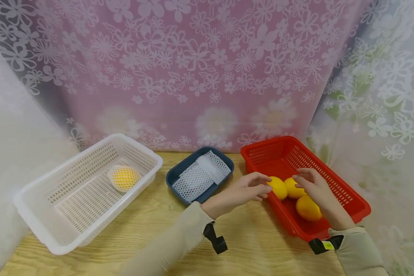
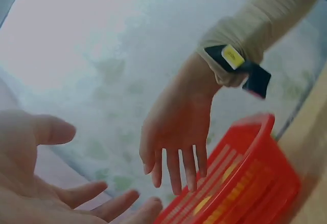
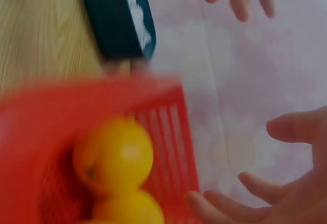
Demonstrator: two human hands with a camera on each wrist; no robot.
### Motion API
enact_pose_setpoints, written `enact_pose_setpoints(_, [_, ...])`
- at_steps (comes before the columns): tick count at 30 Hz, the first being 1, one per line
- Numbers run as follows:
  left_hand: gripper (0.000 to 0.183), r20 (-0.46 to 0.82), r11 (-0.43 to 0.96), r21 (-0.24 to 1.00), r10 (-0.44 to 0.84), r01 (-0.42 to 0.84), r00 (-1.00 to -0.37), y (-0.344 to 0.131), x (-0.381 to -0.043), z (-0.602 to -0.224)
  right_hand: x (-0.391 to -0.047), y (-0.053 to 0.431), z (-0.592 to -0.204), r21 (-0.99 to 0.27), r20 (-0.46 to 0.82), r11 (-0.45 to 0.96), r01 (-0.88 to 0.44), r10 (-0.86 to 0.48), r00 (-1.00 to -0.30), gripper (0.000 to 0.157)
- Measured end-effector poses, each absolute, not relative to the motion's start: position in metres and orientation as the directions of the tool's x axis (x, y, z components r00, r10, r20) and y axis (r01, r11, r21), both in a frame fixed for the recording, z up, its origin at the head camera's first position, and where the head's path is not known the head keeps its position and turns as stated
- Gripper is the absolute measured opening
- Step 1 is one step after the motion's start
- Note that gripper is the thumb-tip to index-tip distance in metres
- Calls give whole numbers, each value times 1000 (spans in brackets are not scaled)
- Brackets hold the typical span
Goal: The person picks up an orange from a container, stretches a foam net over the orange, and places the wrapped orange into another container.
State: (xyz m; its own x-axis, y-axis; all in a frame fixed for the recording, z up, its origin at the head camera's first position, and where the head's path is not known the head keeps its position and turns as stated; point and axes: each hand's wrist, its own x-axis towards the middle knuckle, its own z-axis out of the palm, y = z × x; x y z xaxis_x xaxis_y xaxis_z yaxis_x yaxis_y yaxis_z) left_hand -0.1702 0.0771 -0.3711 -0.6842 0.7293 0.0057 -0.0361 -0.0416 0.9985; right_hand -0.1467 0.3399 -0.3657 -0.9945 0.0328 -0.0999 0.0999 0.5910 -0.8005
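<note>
Three round yellow fruits (image 1: pixel 308 209) lie together in the red plastic basket (image 1: pixel 262 168). My right hand (image 1: pixel 319 193) hovers over that basket, its fingers relaxed and holding nothing. At the basket's left rim is my left hand (image 1: pixel 241 191), fingers loosely spread with nothing between them; it partly overlaps one fruit in the head view. In the left wrist view the right hand (image 2: pixel 179 116) hangs with straight fingers. The right wrist view shows two fruits (image 3: pixel 115 155) inside the basket wall, with the right hand's fingers (image 3: pixel 263 188) apart from them.
A small dark blue tray (image 1: pixel 170 178) holding white foam net sleeves (image 1: pixel 194 180) stands in the middle. To the left, a white basket (image 1: pixel 86 230) contains one yellow fruit in a foam net (image 1: pixel 124 179). Flowered curtains (image 1: pixel 207 76) hang behind the wooden table (image 1: pixel 151 226).
</note>
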Motion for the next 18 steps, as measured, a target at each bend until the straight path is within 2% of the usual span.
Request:
enact_pose_setpoints(4, [44,-63,-234,918,711,-321,-700,108,-175,-380,-144,366,-377,-790,-213,579,199,45,-976,69])
enact_pose_setpoints(8, [54,-115,-365,790,700,-492,-705,136,-174,-384,-142,380,-387,-779,-267,574,251,57,-962,74])
enact_pose_setpoints(18, [39,-245,-330,758,656,-562,-714,196,-157,-394,-143,399,-410,-733,-343,601,317,76,-936,74])
